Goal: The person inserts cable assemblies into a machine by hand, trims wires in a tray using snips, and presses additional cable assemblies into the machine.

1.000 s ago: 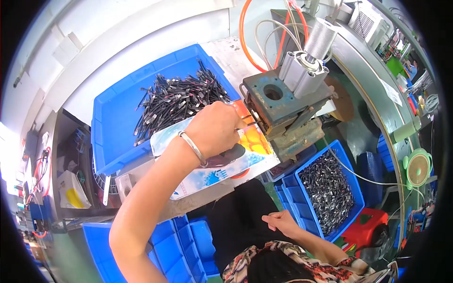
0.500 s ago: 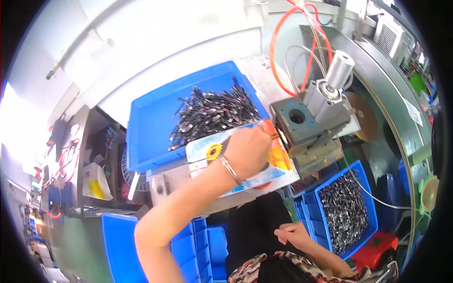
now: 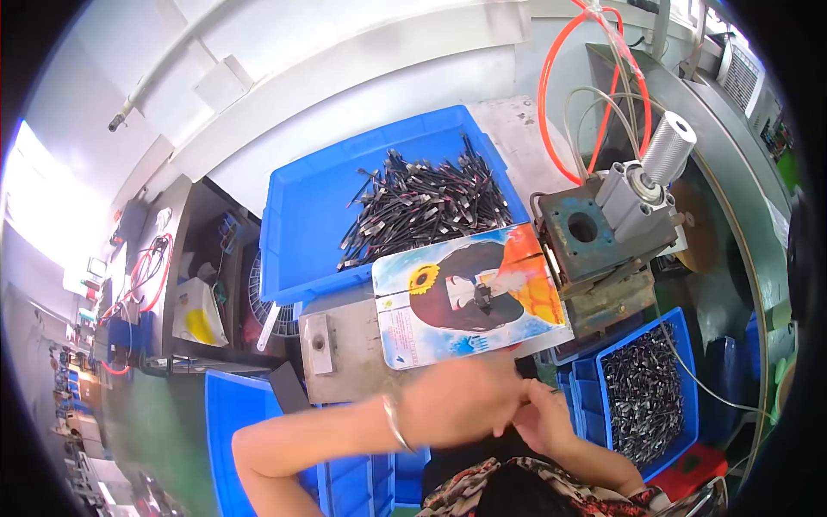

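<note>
My left hand [image 3: 465, 401], with a silver bracelet at its wrist, is in front of the table edge above my lap. It is blurred and its fingers curl inward against my right hand [image 3: 547, 422]. My right hand is closed, thumb and fingertips pinched together; anything held between the two hands is too small or hidden to make out. Just beyond them lies an illustrated board [image 3: 399, 323] with a drawn face and a sunflower. A small dark piece [image 3: 483, 298] shows on it. Behind the board, a blue tray [image 3: 301, 215] holds a heap of short black cables [image 3: 422, 202].
A metal press [image 3: 586, 233] with a cylinder and orange air hoses stands right of the board. Below it, a blue crate [image 3: 603, 379] is filled with dark cable parts. A metal block [image 3: 320, 343] sits at the table's left. More blue crates [image 3: 228, 439] stand lower left.
My left hand has moved from the board beside the press back towards my lap and met my right hand, which has risen slightly. The board's drawing is now uncovered. The view has shifted.
</note>
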Tool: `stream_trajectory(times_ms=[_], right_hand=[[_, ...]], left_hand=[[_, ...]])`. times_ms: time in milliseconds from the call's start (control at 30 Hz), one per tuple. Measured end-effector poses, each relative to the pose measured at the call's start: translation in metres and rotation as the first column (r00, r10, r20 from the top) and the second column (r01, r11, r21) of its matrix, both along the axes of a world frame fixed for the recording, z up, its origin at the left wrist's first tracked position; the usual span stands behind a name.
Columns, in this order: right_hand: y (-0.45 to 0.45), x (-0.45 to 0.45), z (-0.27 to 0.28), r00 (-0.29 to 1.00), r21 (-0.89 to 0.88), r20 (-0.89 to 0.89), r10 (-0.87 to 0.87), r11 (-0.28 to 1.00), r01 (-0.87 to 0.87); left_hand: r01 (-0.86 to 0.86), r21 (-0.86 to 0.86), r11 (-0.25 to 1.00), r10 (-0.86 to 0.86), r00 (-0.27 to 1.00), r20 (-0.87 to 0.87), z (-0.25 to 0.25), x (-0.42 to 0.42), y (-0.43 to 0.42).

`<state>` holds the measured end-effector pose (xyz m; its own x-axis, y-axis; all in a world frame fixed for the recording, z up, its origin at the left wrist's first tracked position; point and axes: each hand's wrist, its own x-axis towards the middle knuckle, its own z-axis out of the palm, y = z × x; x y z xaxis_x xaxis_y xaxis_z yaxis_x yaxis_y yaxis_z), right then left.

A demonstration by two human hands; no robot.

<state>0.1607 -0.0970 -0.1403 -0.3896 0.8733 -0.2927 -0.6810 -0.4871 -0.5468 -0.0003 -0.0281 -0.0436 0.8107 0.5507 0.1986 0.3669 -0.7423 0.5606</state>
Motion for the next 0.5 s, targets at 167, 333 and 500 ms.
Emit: stream_trajectory(times_ms=[167, 333, 500], right_hand=[[-0.007, 0.014, -0.011, 0.979, 0.060, 0.204, -0.028, 0.998, 0.016], [-0.012, 0.019, -0.018, 0.970, 0.027, 0.237, -0.045, 0.999, 0.040], [-0.016, 0.021, -0.026, 0.970, -0.012, 0.239, 0.035, 0.999, -0.033]], left_hand=[[-0.541, 0.371, 0.755, 0.634, 0.747, -0.199, -0.019, -0.078, 0.136], [-0.566, 0.415, 0.712, 0.699, 0.629, -0.342, -0.038, -0.094, 0.179], [-0.463, 0.497, 0.734, 0.669, 0.619, -0.412, -0.043, -0.086, 0.187]])
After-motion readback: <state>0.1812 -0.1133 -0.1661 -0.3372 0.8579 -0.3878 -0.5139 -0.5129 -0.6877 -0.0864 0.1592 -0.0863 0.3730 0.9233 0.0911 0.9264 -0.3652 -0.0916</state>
